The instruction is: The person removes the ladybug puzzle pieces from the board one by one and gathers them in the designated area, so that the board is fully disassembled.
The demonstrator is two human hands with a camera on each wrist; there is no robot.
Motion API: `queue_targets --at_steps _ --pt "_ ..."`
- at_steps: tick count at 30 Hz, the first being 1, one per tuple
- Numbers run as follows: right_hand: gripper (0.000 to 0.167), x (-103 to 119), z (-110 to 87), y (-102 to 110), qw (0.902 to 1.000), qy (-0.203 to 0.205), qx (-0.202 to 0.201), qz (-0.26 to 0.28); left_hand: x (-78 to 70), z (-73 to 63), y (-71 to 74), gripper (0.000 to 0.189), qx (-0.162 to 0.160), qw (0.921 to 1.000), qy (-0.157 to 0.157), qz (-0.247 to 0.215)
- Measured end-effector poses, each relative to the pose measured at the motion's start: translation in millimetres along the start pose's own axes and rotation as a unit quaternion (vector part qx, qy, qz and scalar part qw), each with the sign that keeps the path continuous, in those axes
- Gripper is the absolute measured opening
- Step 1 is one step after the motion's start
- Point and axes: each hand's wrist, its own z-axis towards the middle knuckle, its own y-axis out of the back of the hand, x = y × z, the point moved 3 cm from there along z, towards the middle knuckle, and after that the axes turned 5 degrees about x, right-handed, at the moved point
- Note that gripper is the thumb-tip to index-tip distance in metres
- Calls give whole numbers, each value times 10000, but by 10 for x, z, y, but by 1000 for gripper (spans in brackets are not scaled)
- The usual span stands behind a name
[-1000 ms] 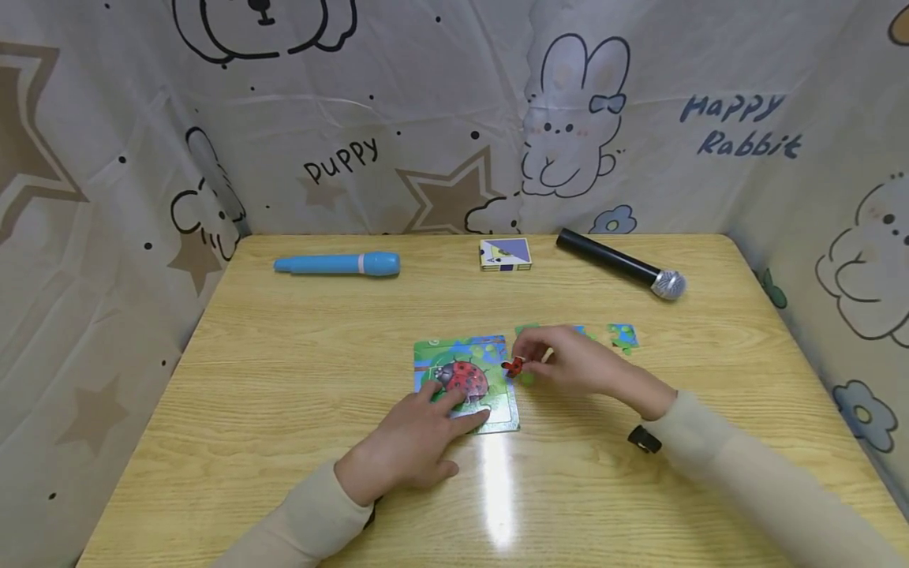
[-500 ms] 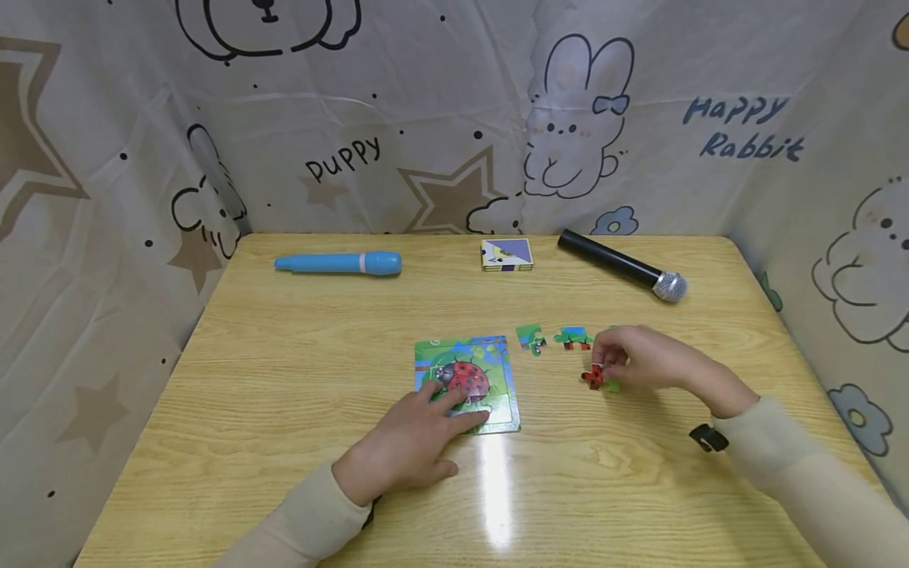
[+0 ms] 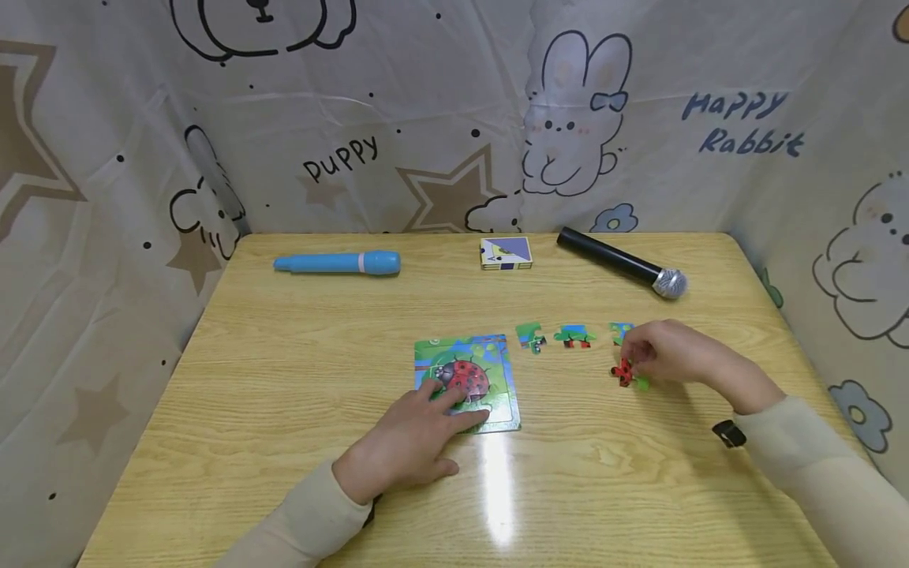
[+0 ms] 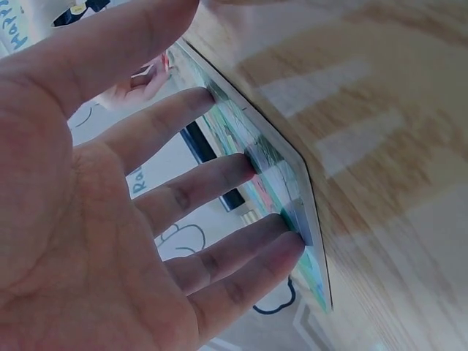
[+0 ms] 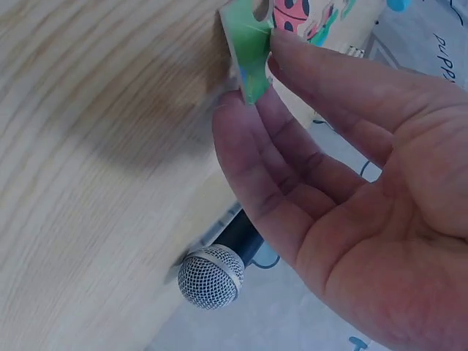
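Observation:
In the head view, a square ladybug jigsaw puzzle (image 3: 511, 394) lies on the table. My left hand (image 3: 401, 442) rests on its near left part, fingers spread and fingertips pressing the surface; the left wrist view shows those fingertips on the puzzle (image 4: 292, 183). To the right, my right hand (image 3: 675, 355) pinches a jigsaw piece (image 3: 622, 372) coloured red with black spots and green, close over the table. Its green part (image 5: 251, 47) shows between thumb and fingers in the right wrist view. Beyond it, a blue and green piece (image 3: 619, 331) is partly covered by the right hand.
Two more loose pieces, one green (image 3: 529, 337) and one blue, green and red (image 3: 574, 337), lie right of the puzzle. Along the back stand a blue microphone (image 3: 337, 263), a card box (image 3: 506, 252) and a black microphone (image 3: 618, 260). A printed curtain (image 3: 426, 118) surrounds the table.
My right hand has moved right, away from the puzzle's edge, carrying the red and green piece and uncovering the loose pieces behind. The left hand has stayed in place.

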Motion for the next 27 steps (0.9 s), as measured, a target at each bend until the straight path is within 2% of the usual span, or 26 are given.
queue_targets --at_steps 8,14,20,27 --pt "15 55 66 -61 9989 -13 -139 -458 -5 -5 16 75 41 10000 29 -13" --pt "15 84 79 -76 9987 -129 -134 -478 -20 -23 21 74 -27 10000 -13 83" --pt "16 113 84 -88 9987 -123 -192 -455 -30 -41 17 57 -345 9990 -85 255" --pt "6 278 178 -133 9977 75 -540 -402 -29 -32 19 54 -661 9975 -127 222"
